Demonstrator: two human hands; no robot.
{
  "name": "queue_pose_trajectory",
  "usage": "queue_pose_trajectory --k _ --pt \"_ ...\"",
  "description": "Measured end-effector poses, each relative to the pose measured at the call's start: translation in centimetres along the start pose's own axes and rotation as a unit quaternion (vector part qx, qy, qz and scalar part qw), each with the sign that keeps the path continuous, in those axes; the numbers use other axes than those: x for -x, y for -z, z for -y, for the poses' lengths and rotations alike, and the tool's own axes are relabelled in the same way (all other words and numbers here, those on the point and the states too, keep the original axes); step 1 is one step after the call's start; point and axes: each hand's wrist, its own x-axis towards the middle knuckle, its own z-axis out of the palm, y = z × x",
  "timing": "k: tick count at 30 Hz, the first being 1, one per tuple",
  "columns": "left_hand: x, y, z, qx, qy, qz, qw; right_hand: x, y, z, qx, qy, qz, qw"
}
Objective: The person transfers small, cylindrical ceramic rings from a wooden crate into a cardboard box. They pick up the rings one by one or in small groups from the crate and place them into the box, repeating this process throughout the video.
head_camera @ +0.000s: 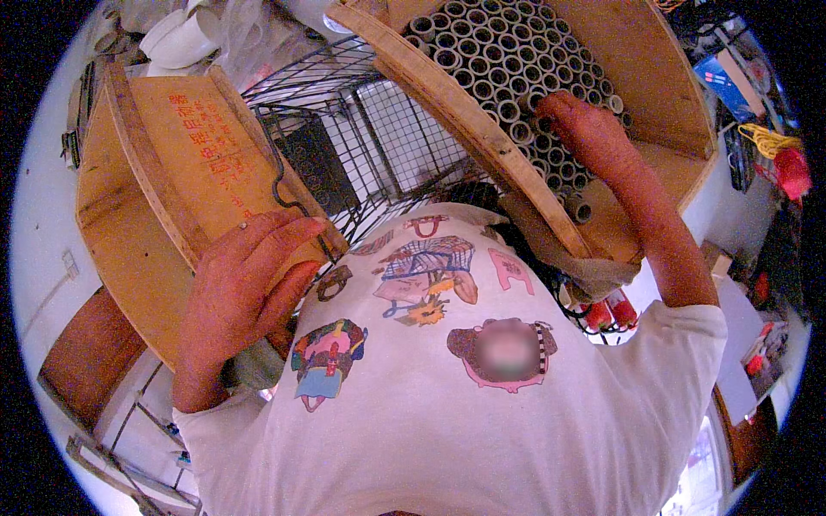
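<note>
My right hand [577, 126] reaches over a slanted wooden tray [542, 193] on the right. Its fingers curl down onto the open ends of many upright grey tubes [493, 58]. The fingertips are hidden, so a grip on a tube cannot be made out. On the left, my left hand [242, 277] lies over the near end of a wooden box [187, 148] with red writing. Its fingers are bent and the thumb sits apart from them; whatever may be between them is hidden. A bent black metal rod [277, 184] runs along the box's right side, close to those fingers.
Between box and tray stands a black wire rack [387, 129] with a dark panel [316, 164]. A white container [181, 39] is at the upper left. Yellow cord [768, 140] and a red object [790, 173] are at the far right. Cloth [594, 277] hangs under the tray's near corner.
</note>
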Motion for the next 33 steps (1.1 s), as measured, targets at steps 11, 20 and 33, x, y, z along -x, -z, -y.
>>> queue_pose_trajectory --k 11,20,33 --pt "-0.2 0.1 -0.3 -0.007 0.007 0.008 1.0 -0.5 -0.6 2.0 -0.055 -0.005 0.001 0.998" --pt "-0.5 0.4 -0.6 -0.003 0.029 0.035 0.999 -1.3 -1.4 2.2 -0.024 -0.018 0.038 0.999" --pt "-0.7 0.4 -0.5 0.005 0.022 0.028 0.999 -2.2 -2.2 0.4 0.036 0.004 -0.033 0.999"
